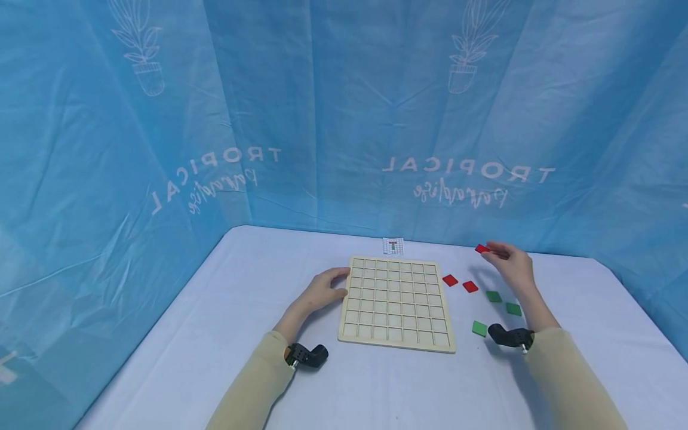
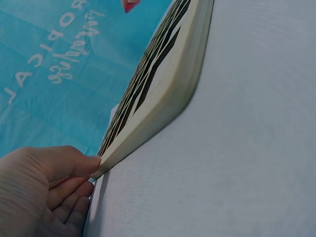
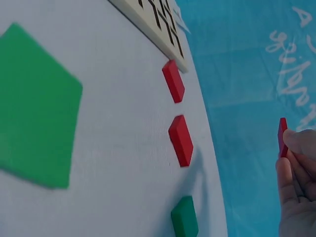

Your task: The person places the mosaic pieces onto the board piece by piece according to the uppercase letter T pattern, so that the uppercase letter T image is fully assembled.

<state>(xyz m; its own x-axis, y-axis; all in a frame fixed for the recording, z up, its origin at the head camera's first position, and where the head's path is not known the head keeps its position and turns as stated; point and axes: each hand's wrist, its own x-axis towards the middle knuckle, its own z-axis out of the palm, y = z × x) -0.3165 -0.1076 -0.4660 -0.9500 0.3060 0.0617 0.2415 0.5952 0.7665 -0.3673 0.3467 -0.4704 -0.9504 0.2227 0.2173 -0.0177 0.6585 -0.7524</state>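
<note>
A square wooden grid board lies flat on the table, its cells bare. Against its left edge rests my left hand, thumb and fingers spread apart; in the left wrist view the thumb of the left hand touches the board's edge. My right hand is raised above the table's back right and pinches a red square tile between thumb and fingers. The right wrist view shows this red tile edge-on.
Two red tiles lie right of the board. Three green tiles lie nearer me. Behind the board is a small printed grid card with a red and green pattern. Blue curtains enclose the table.
</note>
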